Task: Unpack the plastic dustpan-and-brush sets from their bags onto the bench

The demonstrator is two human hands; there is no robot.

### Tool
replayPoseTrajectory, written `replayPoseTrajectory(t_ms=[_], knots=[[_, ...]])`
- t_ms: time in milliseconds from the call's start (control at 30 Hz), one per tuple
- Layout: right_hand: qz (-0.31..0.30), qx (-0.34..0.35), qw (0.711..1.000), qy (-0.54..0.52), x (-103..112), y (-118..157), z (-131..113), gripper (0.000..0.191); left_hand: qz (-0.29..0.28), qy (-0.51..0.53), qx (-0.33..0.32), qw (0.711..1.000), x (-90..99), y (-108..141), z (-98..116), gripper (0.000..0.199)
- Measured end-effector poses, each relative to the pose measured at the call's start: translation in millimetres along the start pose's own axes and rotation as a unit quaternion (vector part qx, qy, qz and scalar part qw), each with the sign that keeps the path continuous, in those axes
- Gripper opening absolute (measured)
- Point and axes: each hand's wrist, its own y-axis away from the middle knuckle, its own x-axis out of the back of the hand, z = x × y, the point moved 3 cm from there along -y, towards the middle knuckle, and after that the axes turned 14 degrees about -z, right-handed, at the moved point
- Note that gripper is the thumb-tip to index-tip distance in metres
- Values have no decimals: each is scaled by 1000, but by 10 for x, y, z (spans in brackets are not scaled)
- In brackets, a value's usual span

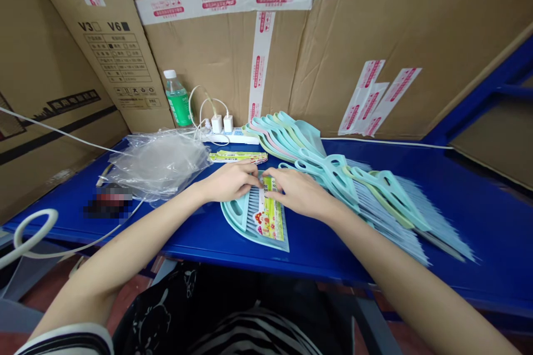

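Note:
A light teal dustpan (278,244) with a brush (254,212) in it lies on the blue table in front of me. A yellow-green printed label (272,213) with red and white pictures rests over the bristles. My left hand (233,180) bends over the upper left of the set, its fingertips pinched near the label's top end. From the right, my right hand (293,189) touches the label's upper part, with thumb and forefinger apart. Just behind my hands lies a small pile of similar labels (239,156).
Stacked dustpans (308,136) and several brushes (395,199) spread over the right side. Clear plastic bags (160,161) lie at left, near a blurred dark item (109,201). Behind stand a green bottle (179,101), a power strip (233,137) and cardboard (216,66).

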Motion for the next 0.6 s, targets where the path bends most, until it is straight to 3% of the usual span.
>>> replayPoseTrajectory(t_ms=[200,600], knots=[[-50,-20,998,-10,2,-3,-12,37,-8,12,2,1000,4,-2,-2,36],[-51,-4,999,-12,-15,-21,0,37,-5,11,-3,1000,-6,-1,-6,36]])
